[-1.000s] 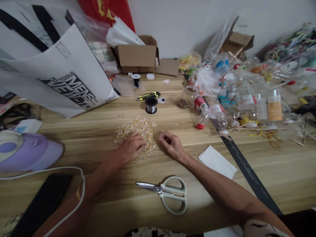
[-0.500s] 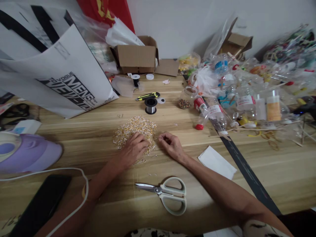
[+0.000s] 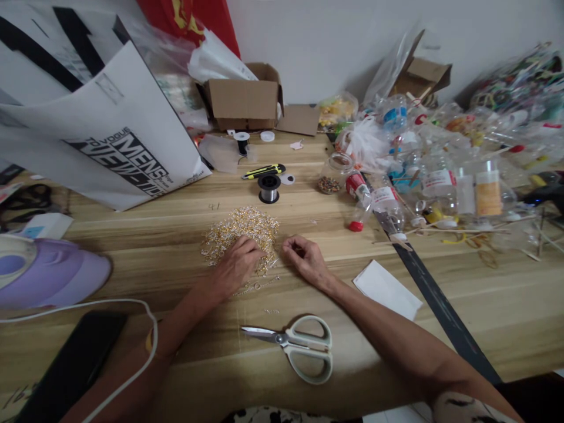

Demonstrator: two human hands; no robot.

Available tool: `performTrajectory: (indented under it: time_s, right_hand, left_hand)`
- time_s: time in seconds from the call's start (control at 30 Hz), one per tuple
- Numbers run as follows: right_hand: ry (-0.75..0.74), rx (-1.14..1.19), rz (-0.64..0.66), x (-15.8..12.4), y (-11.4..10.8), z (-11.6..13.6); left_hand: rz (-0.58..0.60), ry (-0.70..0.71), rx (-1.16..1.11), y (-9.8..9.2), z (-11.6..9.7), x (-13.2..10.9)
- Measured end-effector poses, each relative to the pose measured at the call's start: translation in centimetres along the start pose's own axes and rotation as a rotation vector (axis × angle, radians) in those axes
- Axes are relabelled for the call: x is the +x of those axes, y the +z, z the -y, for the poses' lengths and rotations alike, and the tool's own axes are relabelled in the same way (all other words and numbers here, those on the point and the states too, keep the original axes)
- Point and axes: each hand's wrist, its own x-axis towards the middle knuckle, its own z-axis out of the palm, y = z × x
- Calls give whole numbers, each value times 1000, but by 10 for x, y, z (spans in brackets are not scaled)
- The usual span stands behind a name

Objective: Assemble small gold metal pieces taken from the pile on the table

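A pile of small gold and silver metal pieces (image 3: 238, 226) lies on the wooden table. Over its lower right part rests my left hand (image 3: 240, 261), fingers bent together at the pieces; whatever they grip is too small to make out. Just right of the pile is my right hand (image 3: 304, 255), its thumb and index finger pinched, with anything between them too small to tell. A thin chain (image 3: 258, 286) lies below the pile, and a shorter chain piece (image 3: 272, 311) sits lower. Scissors (image 3: 295, 346) with pale handles lie nearest me, blades pointing left.
Behind the pile are a wire spool (image 3: 269, 189) and a yellow-black cutter (image 3: 263, 171). A jar of beads (image 3: 329, 183) and many plastic bottles (image 3: 385, 202) crowd the right. Folded white paper (image 3: 386, 289), a purple device (image 3: 74, 273) and a dark phone (image 3: 74, 364) flank my arms.
The fingers of my left hand have drawn slightly closer together and shifted a little over the pile. My right hand stays in nearly the same place.
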Motion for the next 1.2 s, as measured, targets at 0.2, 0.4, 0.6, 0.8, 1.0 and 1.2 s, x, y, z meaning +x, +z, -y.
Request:
performTrajectory:
  time_s: [0.2,0.4,0.6,0.8,1.0,1.2]
  right_hand:
    - [-7,-4,-3,0,0,-1]
    - [-1,-10,-2,0,0,0]
    - [-3,-17,2,0,0,0]
    - [-3,-28,-2,0,0,-1]
    - [-1,-14,1,0,0,0]
    - [-2,-2,-1,0,0,0]
  left_hand:
    - [-23,7,-37,6,6,0]
    - [-71,-18,-77,7,7,-1]
    - [-104,-67,-66,5,6,1]
    - [-106,-83,-31,4,7,1]
    - [-102,-96,-22,2,7,1]
    - [-107,-90,-30,2,8,2]
